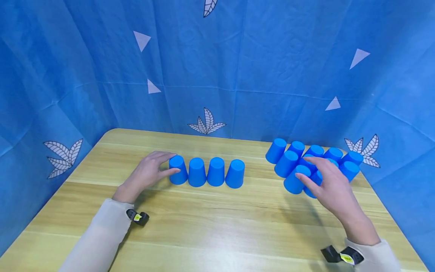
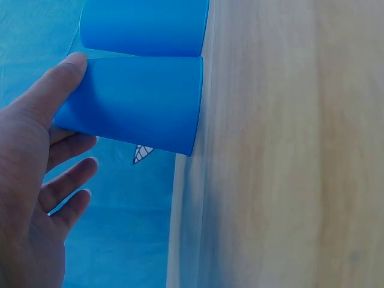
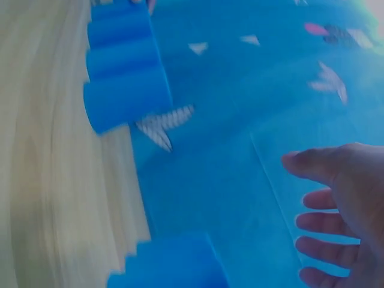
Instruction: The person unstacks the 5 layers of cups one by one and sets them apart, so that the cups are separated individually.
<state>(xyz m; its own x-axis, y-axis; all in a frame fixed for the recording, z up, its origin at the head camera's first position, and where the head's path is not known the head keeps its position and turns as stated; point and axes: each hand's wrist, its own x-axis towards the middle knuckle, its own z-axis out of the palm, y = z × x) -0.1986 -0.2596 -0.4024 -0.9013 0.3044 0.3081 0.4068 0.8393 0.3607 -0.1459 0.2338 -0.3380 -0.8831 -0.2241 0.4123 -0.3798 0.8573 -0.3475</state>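
Observation:
Several blue cups stand upside down in a short row on the table. At the row's left end my left hand [image 1: 149, 170] pinches the end cup [image 1: 178, 170] near its narrow top. In the left wrist view, the thumb lies on the near side of that cup [image 2: 132, 102], and the other fingers are partly behind it. On the right, my right hand [image 1: 331, 185] hovers over a cluster of upturned blue cups [image 1: 286, 164], thumb and fingers spread. The right wrist view shows that hand [image 3: 342, 210] holding nothing, apart from the cups.
The wooden table [image 1: 210, 223] ends at a blue curtain [image 1: 217, 68] printed with leaves and triangles. The clustered cups stand near the table's back right corner, several hidden behind the right hand. Bare tabletop lies between row and cluster.

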